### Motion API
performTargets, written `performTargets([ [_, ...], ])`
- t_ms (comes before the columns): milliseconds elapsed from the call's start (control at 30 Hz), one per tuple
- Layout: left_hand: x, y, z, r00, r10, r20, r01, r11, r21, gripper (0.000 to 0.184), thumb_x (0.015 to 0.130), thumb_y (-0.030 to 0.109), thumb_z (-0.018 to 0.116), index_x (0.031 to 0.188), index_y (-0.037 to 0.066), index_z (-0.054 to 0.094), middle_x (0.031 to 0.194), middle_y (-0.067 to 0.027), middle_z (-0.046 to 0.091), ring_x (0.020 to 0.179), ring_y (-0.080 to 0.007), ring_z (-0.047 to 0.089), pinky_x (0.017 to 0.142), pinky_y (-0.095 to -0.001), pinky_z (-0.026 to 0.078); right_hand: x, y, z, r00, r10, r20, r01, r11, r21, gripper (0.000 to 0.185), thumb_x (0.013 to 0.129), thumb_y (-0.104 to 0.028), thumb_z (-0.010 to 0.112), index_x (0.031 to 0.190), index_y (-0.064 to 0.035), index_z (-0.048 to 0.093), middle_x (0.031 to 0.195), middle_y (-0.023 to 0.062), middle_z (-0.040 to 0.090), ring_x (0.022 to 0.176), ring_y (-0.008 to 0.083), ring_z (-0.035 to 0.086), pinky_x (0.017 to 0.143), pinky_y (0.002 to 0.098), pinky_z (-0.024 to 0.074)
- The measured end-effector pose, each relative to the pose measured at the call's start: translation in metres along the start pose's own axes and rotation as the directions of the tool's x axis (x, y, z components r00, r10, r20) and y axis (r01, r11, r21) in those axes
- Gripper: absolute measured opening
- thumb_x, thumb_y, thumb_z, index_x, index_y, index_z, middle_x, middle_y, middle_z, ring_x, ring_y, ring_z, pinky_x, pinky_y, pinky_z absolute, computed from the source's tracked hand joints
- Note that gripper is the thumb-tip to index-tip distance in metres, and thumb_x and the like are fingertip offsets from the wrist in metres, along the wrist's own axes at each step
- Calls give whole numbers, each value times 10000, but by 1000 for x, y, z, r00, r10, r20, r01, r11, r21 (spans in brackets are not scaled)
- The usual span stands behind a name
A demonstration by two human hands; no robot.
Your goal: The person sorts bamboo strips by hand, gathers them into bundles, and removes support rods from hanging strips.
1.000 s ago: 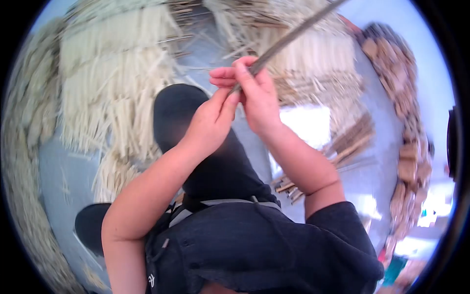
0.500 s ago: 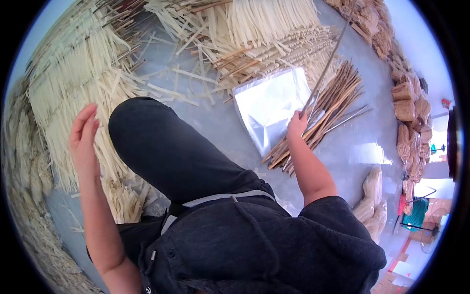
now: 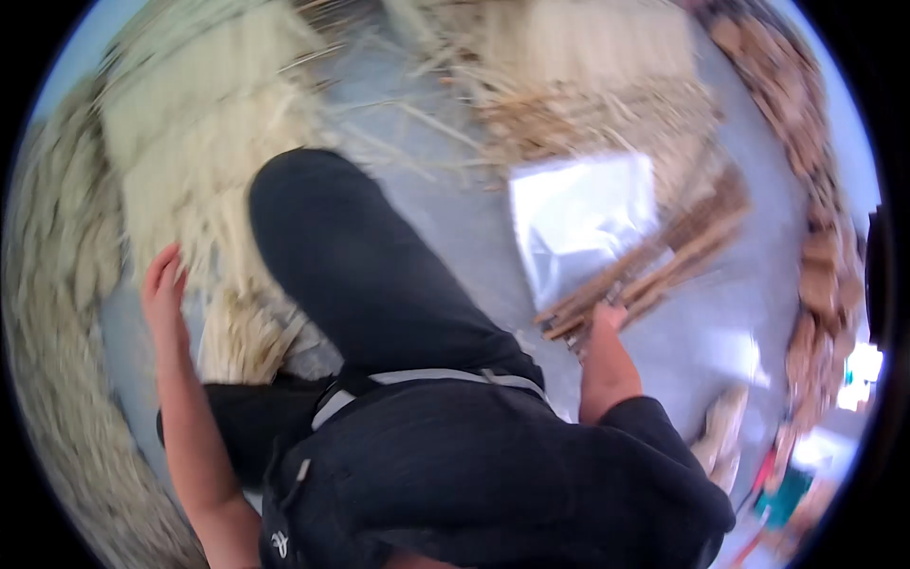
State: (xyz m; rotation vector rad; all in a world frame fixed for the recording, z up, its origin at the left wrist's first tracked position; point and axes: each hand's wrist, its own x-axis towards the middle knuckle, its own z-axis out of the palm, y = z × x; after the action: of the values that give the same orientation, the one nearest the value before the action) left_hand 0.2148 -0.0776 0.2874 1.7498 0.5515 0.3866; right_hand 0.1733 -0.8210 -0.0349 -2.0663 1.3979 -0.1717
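Observation:
My left hand (image 3: 165, 296) hangs in the air beside my raised knee, over the pale strips, with its fingers stretched out and nothing in them. Down by the lower end of a bundle of thin brown sticks (image 3: 697, 232) is my right hand (image 3: 609, 319), blurred, its fingers closed on what looks like a stick laid along the bundle. The bundle lies slanted on the floor. Partly beneath it is a flat clear plastic sheet or bag (image 3: 573, 209), shiny with reflected light.
Long pale flat strips (image 3: 204, 142) hang or lie in rows at the left, and more strips (image 3: 607, 43) lie at the top. Loose strips are scattered on the grey floor (image 3: 427, 228). Brown wrapped packs (image 3: 820, 275) line the right side. A pale bag (image 3: 722, 427) lies at lower right.
My right hand has come down with the long stick, which stood raised before and now lies near the bundle. The whole view has shifted and blurred. My left hand remains outstretched, slightly lower.

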Motion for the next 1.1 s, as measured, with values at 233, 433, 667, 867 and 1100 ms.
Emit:
performTargets([
  [233,-30,-9,-13,995,-28,-97,30,999,13,206,908,166,592,1079,91,682,1082,19,639,1005,-82,551,855,-253,444,37,6,11,996,-11,84,38,945,-324,465,809,-345,547,945,81,676,979,225,686,949,337,660,840,410,516],
  [433,-26,-47,-21,984,-171,-47,171,985,1,274,913,107,567,1181,109,624,1226,10,599,1111,-101,532,931,-269,428,38,15,16,982,177,73,-185,779,600,528,878,-357,581,1096,124,575,1011,222,662,834,332,643,741,415,510],
  [667,-19,-68,-25,976,-215,-30,212,975,-64,304,928,116,552,1229,99,596,1233,-13,591,1125,-133,531,952,-286,423,11,-17,-2,964,130,-230,2,866,500,521,937,-362,502,1158,109,523,1115,267,612,940,368,611,847,411,484],
  [867,-34,-56,-23,982,-187,-10,186,979,-82,282,915,123,561,1188,92,625,1169,-12,615,1042,-109,566,888,-264,465,7,-20,-8,954,299,-3,-246,791,561,433,931,-342,480,1159,14,579,1090,210,633,929,332,622,840,398,499],
  [1100,-36,-24,-40,980,-156,-126,143,984,-110,237,897,132,566,1109,100,668,1027,18,646,970,-81,574,849,-251,459,3,6,3,968,240,70,-250,929,272,366,876,-254,503,1133,-17,614,1013,153,662,878,268,637,760,391,521],
])
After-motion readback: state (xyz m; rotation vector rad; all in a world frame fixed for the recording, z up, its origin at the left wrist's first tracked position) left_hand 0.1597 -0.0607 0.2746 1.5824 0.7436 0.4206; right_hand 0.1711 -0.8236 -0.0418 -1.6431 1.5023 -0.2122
